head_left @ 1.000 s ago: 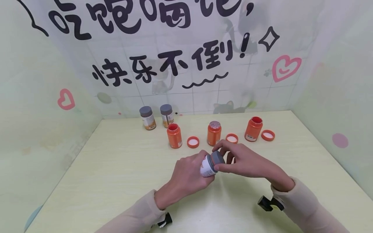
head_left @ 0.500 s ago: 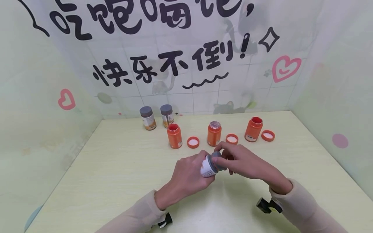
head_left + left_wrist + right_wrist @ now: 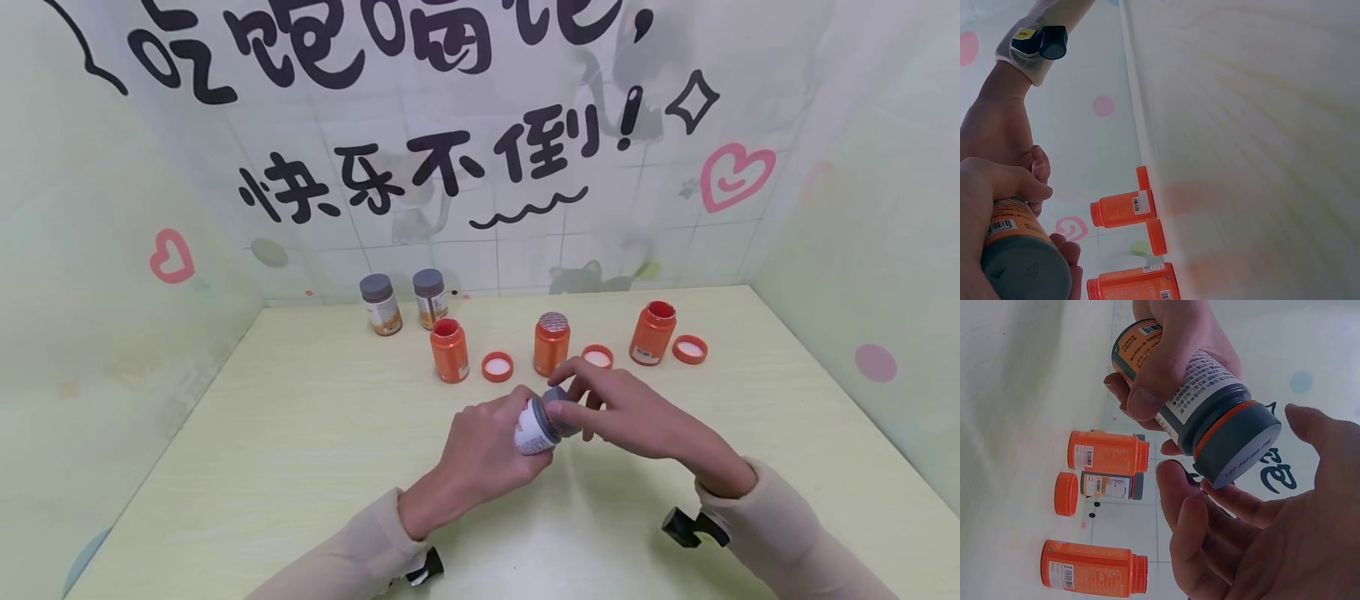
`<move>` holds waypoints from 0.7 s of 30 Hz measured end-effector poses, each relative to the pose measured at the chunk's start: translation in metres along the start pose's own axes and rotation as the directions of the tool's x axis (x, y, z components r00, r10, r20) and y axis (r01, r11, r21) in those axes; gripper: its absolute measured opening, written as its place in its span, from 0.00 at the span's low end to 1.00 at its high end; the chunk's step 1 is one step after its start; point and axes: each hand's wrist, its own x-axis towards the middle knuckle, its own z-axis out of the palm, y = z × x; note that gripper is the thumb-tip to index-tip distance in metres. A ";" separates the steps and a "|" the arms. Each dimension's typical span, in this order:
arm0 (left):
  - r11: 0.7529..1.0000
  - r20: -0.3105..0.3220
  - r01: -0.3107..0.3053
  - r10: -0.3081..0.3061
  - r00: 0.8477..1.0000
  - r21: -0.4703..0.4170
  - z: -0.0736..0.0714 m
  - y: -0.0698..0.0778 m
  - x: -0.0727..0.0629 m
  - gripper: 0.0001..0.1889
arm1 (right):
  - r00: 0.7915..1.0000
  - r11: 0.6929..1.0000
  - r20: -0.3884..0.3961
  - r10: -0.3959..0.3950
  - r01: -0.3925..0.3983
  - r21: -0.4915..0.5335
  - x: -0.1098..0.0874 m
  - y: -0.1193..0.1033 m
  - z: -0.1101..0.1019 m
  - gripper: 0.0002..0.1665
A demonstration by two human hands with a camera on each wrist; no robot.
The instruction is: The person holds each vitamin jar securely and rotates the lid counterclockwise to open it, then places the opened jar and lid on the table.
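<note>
My left hand grips a pill bottle with a white and orange label, tilted above the table. Its grey cap sits on the neck, with an orange-red ring showing beneath the cap's edge. My right hand is around the cap. In the right wrist view its thumb stands slightly off one side, the forefinger hangs clear, and another fingertip meets the cap's lower edge. From the left wrist view the bottle's grey base faces the camera. In the head view my right thumb covers part of the cap.
Behind my hands stand an uncapped orange bottle, another with a patterned seal, and a third uncapped one. Orange caps lie beside them. Two grey-capped bottles stand near the back wall.
My right fingers and thumb shift around the cap, the thumb now lying higher over it than one second ago. My left hand and the bottle stay almost still.
</note>
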 end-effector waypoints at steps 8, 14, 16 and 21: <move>1.000 0.009 0.003 -0.003 1.000 0.014 0.000 0.001 0.000 0.24 | 1.000 1.000 0.007 -0.008 0.008 0.003 0.000 0.002 0.001 0.21; 1.000 -0.001 0.010 -0.010 1.000 0.010 0.000 -0.001 0.000 0.24 | 0.996 0.995 -0.001 -0.091 0.091 -0.050 -0.001 0.002 -0.004 0.24; 1.000 -0.006 0.010 -0.010 1.000 0.007 0.000 -0.001 0.000 0.24 | 0.994 0.993 0.006 -0.108 0.109 -0.048 -0.001 0.003 -0.004 0.24; 1.000 -0.012 0.003 -0.003 1.000 0.002 0.001 -0.001 0.000 0.24 | 0.997 0.997 0.008 -0.074 0.074 -0.002 0.000 0.003 -0.001 0.22</move>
